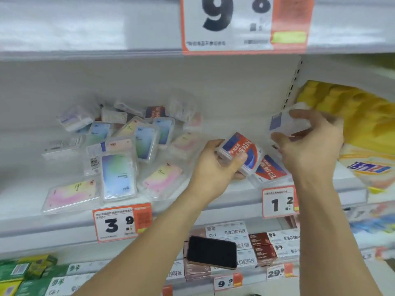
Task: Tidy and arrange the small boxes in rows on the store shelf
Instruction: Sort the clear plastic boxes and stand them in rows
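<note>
Head view | L hand (215, 162) gripping red-blue box (241, 153), fingers curling round it, over shelf (224, 195) centre | R hand (310, 144) pinching clear box (287, 122), lifting at right | 2nd red box (271, 168) lying beneath, near edge | pastel boxes (119, 159) piling loose at left | yellow bag (359, 124) sitting far right | phone (212, 252) resting on lower shelf stock
</note>
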A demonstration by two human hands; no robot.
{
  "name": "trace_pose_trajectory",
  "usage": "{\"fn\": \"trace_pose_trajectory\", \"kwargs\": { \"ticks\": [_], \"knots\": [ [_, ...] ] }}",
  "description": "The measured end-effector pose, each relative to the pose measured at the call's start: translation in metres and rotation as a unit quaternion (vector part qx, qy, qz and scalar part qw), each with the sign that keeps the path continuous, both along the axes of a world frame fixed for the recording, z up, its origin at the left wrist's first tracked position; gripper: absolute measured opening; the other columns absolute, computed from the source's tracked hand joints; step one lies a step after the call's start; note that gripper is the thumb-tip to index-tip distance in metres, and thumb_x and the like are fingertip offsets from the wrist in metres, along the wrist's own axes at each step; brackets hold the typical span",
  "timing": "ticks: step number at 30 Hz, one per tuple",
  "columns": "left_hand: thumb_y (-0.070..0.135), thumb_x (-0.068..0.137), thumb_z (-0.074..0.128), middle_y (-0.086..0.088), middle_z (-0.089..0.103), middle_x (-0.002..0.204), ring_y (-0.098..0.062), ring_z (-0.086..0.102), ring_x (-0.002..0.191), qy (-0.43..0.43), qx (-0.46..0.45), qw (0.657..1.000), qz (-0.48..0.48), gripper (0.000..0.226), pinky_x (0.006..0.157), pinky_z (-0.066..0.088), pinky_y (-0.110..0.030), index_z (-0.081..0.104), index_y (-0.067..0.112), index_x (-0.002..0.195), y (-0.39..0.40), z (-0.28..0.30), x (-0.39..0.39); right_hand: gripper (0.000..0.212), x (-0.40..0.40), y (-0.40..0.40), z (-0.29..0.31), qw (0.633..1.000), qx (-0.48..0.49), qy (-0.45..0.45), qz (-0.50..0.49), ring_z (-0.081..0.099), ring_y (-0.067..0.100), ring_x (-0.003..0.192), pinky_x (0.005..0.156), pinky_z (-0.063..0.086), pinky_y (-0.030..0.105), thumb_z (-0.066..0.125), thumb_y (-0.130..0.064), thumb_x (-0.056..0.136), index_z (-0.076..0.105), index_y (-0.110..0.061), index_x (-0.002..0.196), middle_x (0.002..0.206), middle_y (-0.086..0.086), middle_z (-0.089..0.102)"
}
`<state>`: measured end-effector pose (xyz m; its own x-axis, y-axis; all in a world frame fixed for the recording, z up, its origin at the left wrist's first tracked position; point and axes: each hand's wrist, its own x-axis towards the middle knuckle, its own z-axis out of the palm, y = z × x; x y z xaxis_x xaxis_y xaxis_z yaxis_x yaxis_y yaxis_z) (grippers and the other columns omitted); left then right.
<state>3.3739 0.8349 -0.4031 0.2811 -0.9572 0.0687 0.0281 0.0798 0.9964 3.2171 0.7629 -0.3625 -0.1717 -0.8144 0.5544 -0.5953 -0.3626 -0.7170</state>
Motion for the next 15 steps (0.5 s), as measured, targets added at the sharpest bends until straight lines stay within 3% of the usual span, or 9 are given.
{"fn": "trace_pose_trajectory", "kwargs": {
  "ticks": [2, 4, 6, 8, 10, 12, 15],
  "knots": [
    [0.029, 0.086, 0.072, 0.002, 0.069, 0.104, -0.009, 0.067, 0.09, -0.128, 0.002, 0.992, 0.007, 0.031, 0.078, 0.056, -0.027, 0.058, 0.016, 0.109, -0.019, -0.008, -0.014, 0.053, -0.007, -0.008, -0.004, 1.0, -0.006, 0.001, 0.001, 0.062, 0.021, 0.094, 0.083, 0.047, 0.011, 0.082, -0.005, 0.068, 0.07, -0.022, 0.117, 0.134, 0.01, 0.049],
    [0.042, 0.088, 0.065, -0.002, 0.068, 0.101, -0.017, 0.061, 0.093, -0.322, -0.006, 0.947, 0.021, 0.036, 0.08, 0.049, -0.028, 0.063, 0.012, 0.108, -0.033, -0.012, -0.021, 0.055, -0.012, -0.014, -0.006, 1.0, -0.005, 0.008, -0.002, 0.061, 0.03, 0.108, 0.095, 0.051, 0.034, 0.081, -0.006, 0.066, 0.07, -0.022, 0.118, 0.132, 0.011, 0.05],
    [0.052, 0.091, 0.052, -0.01, 0.061, 0.104, -0.027, 0.052, 0.101, -0.453, 0.019, 0.891, -0.003, 0.045, 0.087, 0.045, -0.037, 0.064, 0.011, 0.104, -0.041, -0.012, -0.023, 0.056, -0.018, -0.019, -0.009, 0.999, 0.031, 0.019, -0.01, 0.061, 0.032, 0.109, 0.096, 0.05, 0.036, 0.083, -0.017, 0.063, 0.071, -0.023, 0.117, 0.126, 0.013, 0.056],
    [0.055, 0.095, 0.043, -0.014, 0.057, 0.107, -0.032, 0.048, 0.105, -0.489, 0.071, 0.867, -0.054, 0.048, 0.092, 0.042, -0.042, 0.06, 0.01, 0.099, -0.041, -0.01, -0.024, 0.062, -0.018, -0.022, -0.013, 0.995, 0.089, 0.031, -0.009, 0.063, 0.037, 0.102, 0.089, 0.054, 0.042, 0.081, -0.044, 0.052, 0.071, -0.027, 0.11, 0.115, 0.014, 0.065],
    [0.054, 0.097, 0.038, -0.014, 0.055, 0.115, -0.032, 0.047, 0.111, -0.506, 0.077, 0.855, -0.083, 0.051, 0.095, 0.041, -0.043, 0.057, 0.011, 0.114, -0.034, -0.008, -0.022, 0.071, -0.015, -0.023, -0.015, 0.989, 0.139, 0.052, -0.012, 0.062, 0.041, 0.1, 0.085, 0.054, 0.051, 0.073, -0.062, 0.044, 0.069, -0.031, 0.108, 0.112, 0.013, 0.067],
    [0.052, 0.097, 0.041, -0.011, 0.053, 0.127, -0.029, 0.044, 0.119, -0.507, 0.038, 0.859, -0.068, 0.053, 0.099, 0.039, -0.042, 0.05, 0.013, 0.131, -0.02, -0.005, -0.012, 0.064, -0.011, -0.024, -0.018, 0.98, 0.177, 0.091, -0.027, 0.052, 0.042, 0.115, 0.099, 0.044, 0.05, 0.078, -0.058, 0.057, 0.066, -0.032, 0.114, 0.122, 0.013, 0.062],
    [0.046, 0.092, 0.048, -0.004, 0.055, 0.126, -0.022, 0.043, 0.121, -0.499, -0.019, 0.866, -0.019, 0.044, 0.102, 0.038, -0.039, 0.058, 0.018, 0.124, 0.007, 0.005, 0.015, 0.06, -0.009, -0.029, -0.019, 0.961, 0.213, 0.173, -0.032, 0.037, 0.039, 0.131, 0.108, 0.029, 0.054, 0.068, -0.06, 0.067, 0.057, -0.041, 0.123, 0.136, 0.012, 0.053]
  ]
}}
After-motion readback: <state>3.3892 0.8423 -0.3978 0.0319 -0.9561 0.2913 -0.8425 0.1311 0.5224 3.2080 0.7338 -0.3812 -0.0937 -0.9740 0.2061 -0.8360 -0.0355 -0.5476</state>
